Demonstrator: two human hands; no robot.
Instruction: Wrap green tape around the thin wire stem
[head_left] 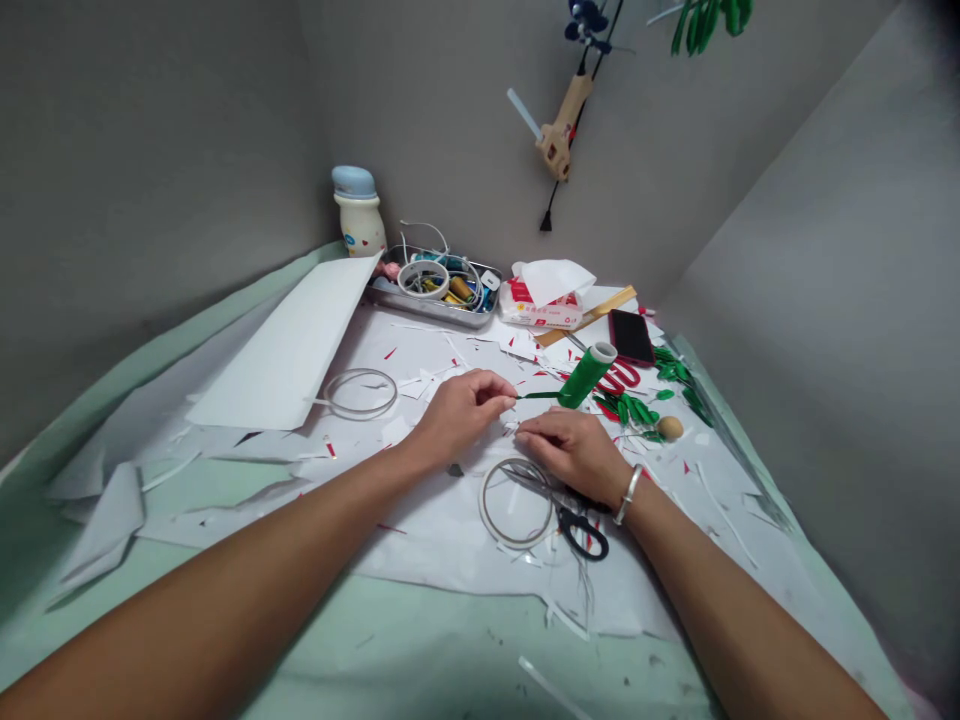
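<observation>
The left hand (459,412) is clenched in a pinch; its fingers (496,386) grasp the end of a thin green strip (538,395), which runs toward 3 o'clock into a green cylindrical tape roll (587,375); the pinch appears to keep the strip drawn straight from the roll; the roll lies just beyond the fingertips. The right hand (574,452) lies palm-down at 4 o'clock from the left hand; its curled fingers (540,428) sit just beside the left fingertips; whether they grasp anything small cannot be told. At 6 o'clock, black-handled steel scissors (583,532) and a thin pale wire hoop (517,503) lie within easy reach of the right hand; glossy green leaf shapes (628,408) lie at 2 o'clock; a steel tray of cables (435,303) stands at 11 o'clock on the pale green desk (390,650).
</observation>
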